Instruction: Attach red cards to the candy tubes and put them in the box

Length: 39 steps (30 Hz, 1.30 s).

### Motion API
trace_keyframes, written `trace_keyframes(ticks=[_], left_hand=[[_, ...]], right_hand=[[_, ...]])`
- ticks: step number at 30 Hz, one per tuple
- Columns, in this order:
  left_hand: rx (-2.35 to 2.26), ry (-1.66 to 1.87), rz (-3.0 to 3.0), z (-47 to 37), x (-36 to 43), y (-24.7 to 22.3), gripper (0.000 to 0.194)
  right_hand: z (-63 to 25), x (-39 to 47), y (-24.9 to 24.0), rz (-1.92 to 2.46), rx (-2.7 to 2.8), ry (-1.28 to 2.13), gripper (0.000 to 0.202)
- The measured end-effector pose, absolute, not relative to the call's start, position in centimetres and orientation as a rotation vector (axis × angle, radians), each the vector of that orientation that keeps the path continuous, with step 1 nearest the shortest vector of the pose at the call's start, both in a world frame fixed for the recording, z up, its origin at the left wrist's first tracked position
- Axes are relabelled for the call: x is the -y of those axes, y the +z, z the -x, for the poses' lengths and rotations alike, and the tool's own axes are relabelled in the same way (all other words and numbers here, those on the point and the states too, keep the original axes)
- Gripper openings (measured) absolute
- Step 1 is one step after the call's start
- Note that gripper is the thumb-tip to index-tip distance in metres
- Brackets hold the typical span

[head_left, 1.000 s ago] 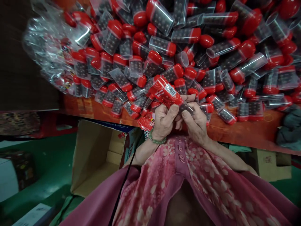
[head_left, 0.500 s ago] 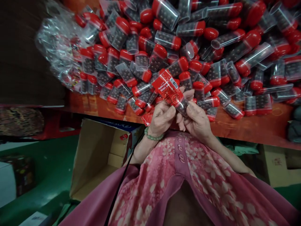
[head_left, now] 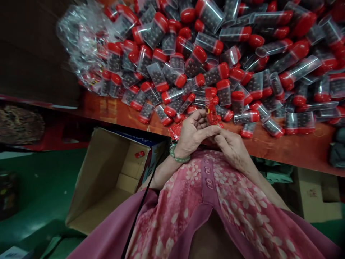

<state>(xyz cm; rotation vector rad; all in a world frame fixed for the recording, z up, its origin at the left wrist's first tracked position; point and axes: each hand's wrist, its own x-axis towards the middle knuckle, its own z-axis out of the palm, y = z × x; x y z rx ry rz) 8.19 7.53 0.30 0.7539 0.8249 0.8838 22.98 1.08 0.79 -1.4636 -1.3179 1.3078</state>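
Note:
Between my hands a small red printed packet stands nearly edge-on, its upper end pointing away from me. My left hand, with a green bead bracelet at the wrist, is closed on the packet, thumb stretched across toward the right hand. Fingers bent, my right hand pinches the packet's near end, which the fingers mostly hide. More red packets lie on the table edge beside my left wrist. Just beyond my hands are clear plastic containers with red ends, with dark dotted contents or pattern.
A heap of such containers covers much of the red-brown table. A crumpled clear plastic bag lies at the left. Below the edge stands an open cardboard box with a small red piece on its flap. Another carton is at lower right.
The packet has turned from showing its flat barcode face to nearly edge-on. My left thumb has moved across toward my right hand. The view has shifted slightly, moving the heap rightward.

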Motion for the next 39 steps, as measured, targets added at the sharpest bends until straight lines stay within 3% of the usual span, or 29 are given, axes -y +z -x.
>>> trace_keyframes(ticks=[4,14,21,30,35,39], left_hand=[[-0.839,0.853,-0.786,-8.3,-7.1,0.2,0.058],[-0.806,0.759,-0.737,-8.3,-6.1,-0.1,0.058],[-0.740,0.691,-0.622,-8.7,-5.9,-0.4,0.060],[-0.846,0.745,-0.606,-9.9,-6.5,-0.5,0.065],[-0.782,0.694,-0.546,-9.9,-6.6,-0.6,0.065],[-0.790,0.710,-0.529,-9.7,-6.7,-0.7,0.062]], right_hand=[[-24.0,-0.8,1.8,1.518,1.263,1.009,0.041],[-23.1,-2.1,1.7,1.440,0.904,1.101,0.031],[-22.8,-1.9,-0.7,1.314,0.622,1.220,0.038],[-21.9,-2.2,-1.0,1.417,0.869,0.804,0.032],[-23.3,-2.0,-1.9,1.450,1.039,0.685,0.016],[-23.9,-1.7,-2.3,1.449,1.306,0.538,0.020]])
